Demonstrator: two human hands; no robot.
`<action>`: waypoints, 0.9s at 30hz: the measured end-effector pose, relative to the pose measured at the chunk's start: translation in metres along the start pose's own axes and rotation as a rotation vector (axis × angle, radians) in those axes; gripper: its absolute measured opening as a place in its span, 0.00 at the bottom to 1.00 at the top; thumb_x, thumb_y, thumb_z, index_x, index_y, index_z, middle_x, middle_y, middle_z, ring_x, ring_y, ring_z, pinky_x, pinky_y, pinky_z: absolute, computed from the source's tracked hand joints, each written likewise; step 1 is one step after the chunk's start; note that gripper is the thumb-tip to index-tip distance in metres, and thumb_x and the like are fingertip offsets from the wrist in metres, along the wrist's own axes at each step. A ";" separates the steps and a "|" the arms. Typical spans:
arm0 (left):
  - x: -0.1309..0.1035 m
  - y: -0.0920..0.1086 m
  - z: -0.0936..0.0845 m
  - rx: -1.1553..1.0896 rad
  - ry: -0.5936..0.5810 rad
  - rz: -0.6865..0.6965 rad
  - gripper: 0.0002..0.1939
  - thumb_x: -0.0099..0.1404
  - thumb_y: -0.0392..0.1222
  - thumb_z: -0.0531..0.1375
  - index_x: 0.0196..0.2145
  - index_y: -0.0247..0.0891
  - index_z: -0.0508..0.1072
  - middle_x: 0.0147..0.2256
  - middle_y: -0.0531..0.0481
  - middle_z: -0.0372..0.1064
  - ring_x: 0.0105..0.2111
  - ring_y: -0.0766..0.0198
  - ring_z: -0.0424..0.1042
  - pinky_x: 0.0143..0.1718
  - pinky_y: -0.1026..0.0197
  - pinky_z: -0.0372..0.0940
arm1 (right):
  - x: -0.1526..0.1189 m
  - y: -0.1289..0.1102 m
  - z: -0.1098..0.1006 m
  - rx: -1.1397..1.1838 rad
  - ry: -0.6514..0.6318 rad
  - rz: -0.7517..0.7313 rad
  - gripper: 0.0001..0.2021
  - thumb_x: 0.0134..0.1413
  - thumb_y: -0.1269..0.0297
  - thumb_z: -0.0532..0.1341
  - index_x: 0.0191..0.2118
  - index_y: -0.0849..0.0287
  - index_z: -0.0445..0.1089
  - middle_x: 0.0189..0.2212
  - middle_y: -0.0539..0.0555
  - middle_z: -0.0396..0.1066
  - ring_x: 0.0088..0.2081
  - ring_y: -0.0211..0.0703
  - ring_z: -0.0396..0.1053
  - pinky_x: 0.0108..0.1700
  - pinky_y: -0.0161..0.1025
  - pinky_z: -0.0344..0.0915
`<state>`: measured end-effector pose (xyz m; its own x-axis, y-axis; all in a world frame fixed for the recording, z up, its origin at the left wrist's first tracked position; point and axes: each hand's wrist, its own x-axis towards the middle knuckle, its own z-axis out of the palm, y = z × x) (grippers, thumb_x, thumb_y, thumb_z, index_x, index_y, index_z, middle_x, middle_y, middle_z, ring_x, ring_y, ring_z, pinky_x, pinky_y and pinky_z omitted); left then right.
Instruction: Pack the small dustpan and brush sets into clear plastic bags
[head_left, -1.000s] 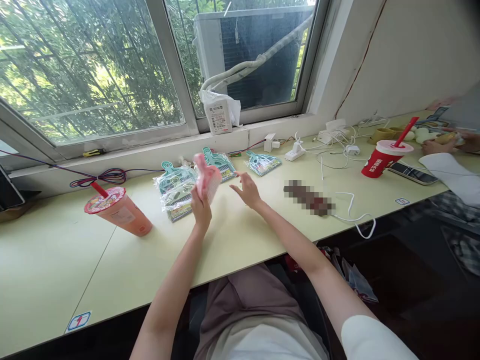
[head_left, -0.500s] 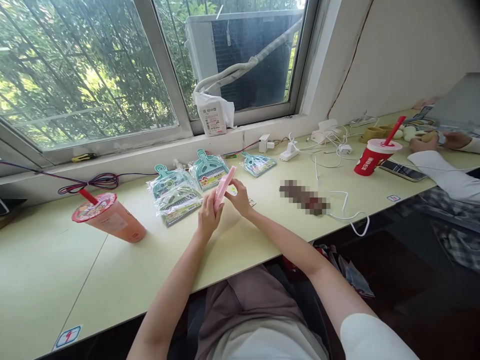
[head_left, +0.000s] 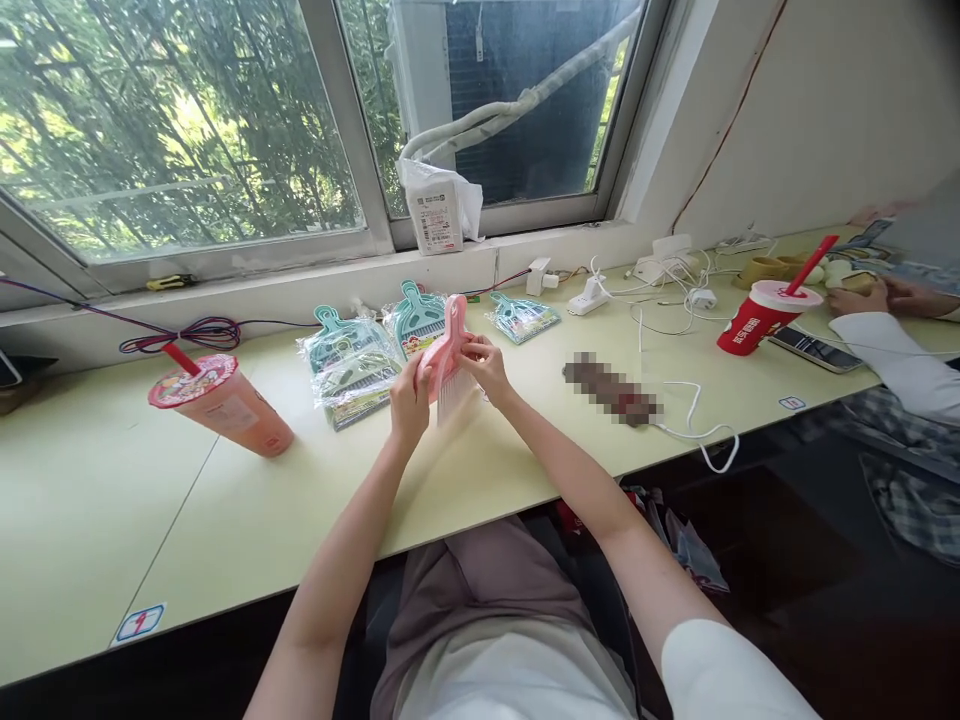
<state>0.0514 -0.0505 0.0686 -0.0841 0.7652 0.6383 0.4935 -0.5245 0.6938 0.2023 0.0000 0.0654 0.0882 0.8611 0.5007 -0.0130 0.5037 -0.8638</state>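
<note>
The pink brush [head_left: 454,322] looks like smooth plastic with thin bristles [head_left: 453,392]. Crinkly, shiny clear plastic bags [head_left: 361,365] wrap the green dustpan sets [head_left: 418,318]. The table top [head_left: 300,530] is smooth and a bit shiny. The window frame [head_left: 247,252] is dull grey metal. The trousers [head_left: 499,580] are soft-looking, matt cloth.

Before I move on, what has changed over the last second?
The right hand, apart from the pink brush a second ago, now has its fingers on it. The brush has shifted rightward, still held by the left hand. The teal packs and red cup stayed put.
</note>
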 end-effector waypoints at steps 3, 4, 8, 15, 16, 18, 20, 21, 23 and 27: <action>-0.003 -0.001 -0.001 0.038 0.013 -0.012 0.21 0.69 0.51 0.49 0.53 0.40 0.70 0.43 0.45 0.74 0.40 0.57 0.71 0.44 0.58 0.64 | -0.004 0.000 0.003 -0.044 -0.003 -0.015 0.11 0.44 0.55 0.65 0.25 0.57 0.71 0.27 0.49 0.57 0.29 0.37 0.58 0.33 0.36 0.61; -0.006 -0.002 -0.001 0.050 0.011 -0.007 0.20 0.69 0.49 0.50 0.53 0.40 0.70 0.43 0.45 0.74 0.40 0.57 0.72 0.44 0.58 0.64 | -0.005 0.000 0.004 -0.065 -0.015 -0.025 0.11 0.44 0.54 0.65 0.25 0.57 0.71 0.28 0.50 0.58 0.29 0.37 0.58 0.33 0.36 0.61; -0.013 -0.010 0.003 0.051 0.003 0.004 0.19 0.66 0.42 0.52 0.53 0.40 0.69 0.45 0.43 0.73 0.41 0.56 0.72 0.43 0.58 0.65 | -0.008 0.000 0.007 -0.095 -0.016 -0.043 0.11 0.44 0.55 0.66 0.24 0.57 0.69 0.30 0.50 0.61 0.27 0.37 0.58 0.32 0.37 0.61; 0.020 -0.031 -0.026 -0.035 0.468 -0.209 0.15 0.67 0.46 0.50 0.46 0.40 0.72 0.36 0.45 0.72 0.38 0.56 0.70 0.44 0.57 0.62 | -0.019 -0.030 0.004 0.081 -0.449 -0.020 0.11 0.44 0.54 0.66 0.25 0.57 0.73 0.32 0.52 0.67 0.35 0.42 0.66 0.37 0.37 0.64; 0.025 -0.033 -0.034 0.005 0.547 -0.225 0.16 0.68 0.47 0.49 0.44 0.40 0.72 0.35 0.46 0.71 0.37 0.56 0.69 0.44 0.57 0.62 | -0.019 -0.034 0.003 0.102 -0.511 -0.014 0.11 0.45 0.54 0.66 0.28 0.57 0.74 0.33 0.53 0.68 0.36 0.42 0.67 0.37 0.37 0.64; 0.032 -0.037 -0.047 0.050 0.590 -0.256 0.18 0.68 0.50 0.47 0.39 0.39 0.72 0.31 0.47 0.69 0.34 0.57 0.67 0.42 0.57 0.61 | -0.015 -0.038 -0.004 0.130 -0.511 0.005 0.13 0.46 0.52 0.66 0.31 0.56 0.76 0.34 0.53 0.70 0.35 0.42 0.67 0.36 0.37 0.64; 0.035 -0.039 -0.054 0.055 0.489 -0.300 0.18 0.68 0.51 0.48 0.34 0.39 0.72 0.27 0.49 0.66 0.30 0.58 0.65 0.40 0.57 0.61 | -0.005 -0.036 -0.017 0.090 -0.411 0.030 0.15 0.46 0.49 0.65 0.29 0.57 0.76 0.32 0.53 0.71 0.31 0.40 0.67 0.31 0.35 0.62; 0.035 -0.040 -0.055 0.053 0.401 -0.325 0.17 0.67 0.51 0.49 0.32 0.39 0.72 0.25 0.50 0.64 0.29 0.59 0.65 0.38 0.58 0.61 | 0.001 -0.033 -0.024 0.024 -0.347 0.052 0.16 0.47 0.48 0.65 0.28 0.57 0.76 0.30 0.54 0.72 0.28 0.40 0.66 0.28 0.35 0.61; 0.034 -0.043 -0.053 0.065 0.221 -0.369 0.15 0.65 0.51 0.52 0.33 0.39 0.72 0.22 0.52 0.61 0.27 0.58 0.65 0.37 0.57 0.61 | 0.012 -0.022 -0.040 -0.199 -0.238 0.109 0.17 0.48 0.48 0.64 0.24 0.57 0.76 0.23 0.53 0.71 0.25 0.39 0.65 0.26 0.35 0.59; 0.030 -0.052 -0.046 0.200 0.065 -0.376 0.12 0.62 0.49 0.58 0.40 0.40 0.72 0.23 0.51 0.63 0.29 0.53 0.68 0.39 0.54 0.61 | 0.018 0.002 -0.053 -0.689 -0.173 0.157 0.12 0.47 0.56 0.67 0.20 0.56 0.76 0.17 0.54 0.68 0.25 0.43 0.66 0.31 0.37 0.59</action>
<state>-0.0164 -0.0175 0.0666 -0.3413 0.8608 0.3776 0.5754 -0.1263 0.8080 0.2570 0.0125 0.0693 -0.0226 0.9470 0.3205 0.6225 0.2641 -0.7367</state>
